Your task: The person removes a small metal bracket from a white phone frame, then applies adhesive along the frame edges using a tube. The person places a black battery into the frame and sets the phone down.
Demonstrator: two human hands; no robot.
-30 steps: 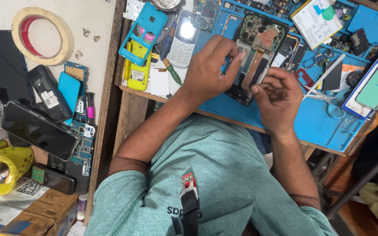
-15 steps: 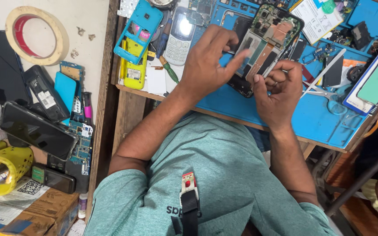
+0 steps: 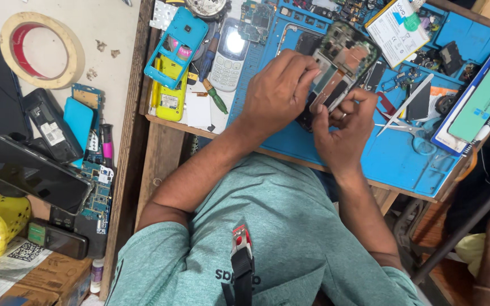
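Observation:
An opened smartphone (image 3: pixel 344 59) with its back removed, showing boards and metal shields, lies tilted over the blue work mat (image 3: pixel 392 156). My left hand (image 3: pixel 279 93) grips its left side, fingers curled over the edge. My right hand (image 3: pixel 344 127) is closed at its lower end, fingertips pinched against the phone's inner parts. What the fingertips pinch is too small to tell.
Scissors (image 3: pixel 404 127), tweezers (image 3: pixel 406 102), a white booklet (image 3: pixel 398 25) and a green-fronted box (image 3: pixel 477 102) lie on the mat at right. A white keypad phone (image 3: pixel 228 54), screwdriver (image 3: pixel 215 96), cyan and yellow phone shells (image 3: pixel 171 65) sit at left. Tape roll (image 3: pixel 41 51), black phones (image 3: pixel 35 173) lie on the left shelf.
Both hands and the opened phone have shifted slightly up and right in view. My right hand has moved closer under the phone's lower end.

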